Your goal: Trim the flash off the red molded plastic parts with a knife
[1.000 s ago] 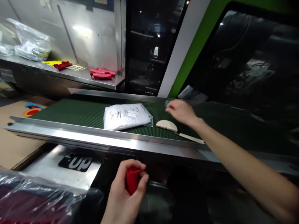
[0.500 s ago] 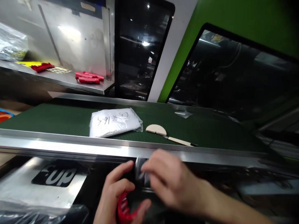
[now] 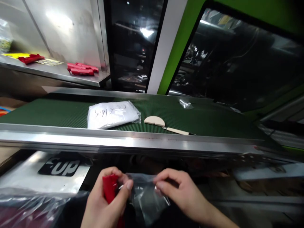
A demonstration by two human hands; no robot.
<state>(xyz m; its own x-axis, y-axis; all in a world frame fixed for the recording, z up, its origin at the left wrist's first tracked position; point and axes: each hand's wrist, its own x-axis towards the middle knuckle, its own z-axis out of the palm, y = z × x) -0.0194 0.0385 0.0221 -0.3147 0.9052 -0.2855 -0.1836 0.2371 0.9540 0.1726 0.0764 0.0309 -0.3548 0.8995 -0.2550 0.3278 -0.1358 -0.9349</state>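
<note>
Between my hands a small clear plastic bag [image 3: 148, 199] is stretched by its upper edge, hanging below the conveyor's front rail. My left hand [image 3: 108, 199] is closed, pinching the bag's left corner between thumb and finger while a red plastic part [image 3: 109, 187] rests in the same palm. The lower end of that part is mostly hidden by the hand. My right hand [image 3: 179, 193] pinches the bag's right corner with thumb and forefinger. Whether the bag's mouth is parted I cannot tell.
On the green conveyor belt [image 3: 59, 109] lie a white plastic packet [image 3: 112, 114] with handwriting, a cream half-round piece [image 3: 155, 120], a thin knife [image 3: 179, 130] and a crumpled clear bag [image 3: 185, 104]. More red parts [image 3: 82, 69] sit on a metal shelf [image 3: 78, 78]. A metal rail [image 3: 133, 141] edges the belt.
My left hand has closed around the red part and taken the bag's left corner. The bag, blurred in my right hand before, is now spread between both hands. The view has shifted slightly.
</note>
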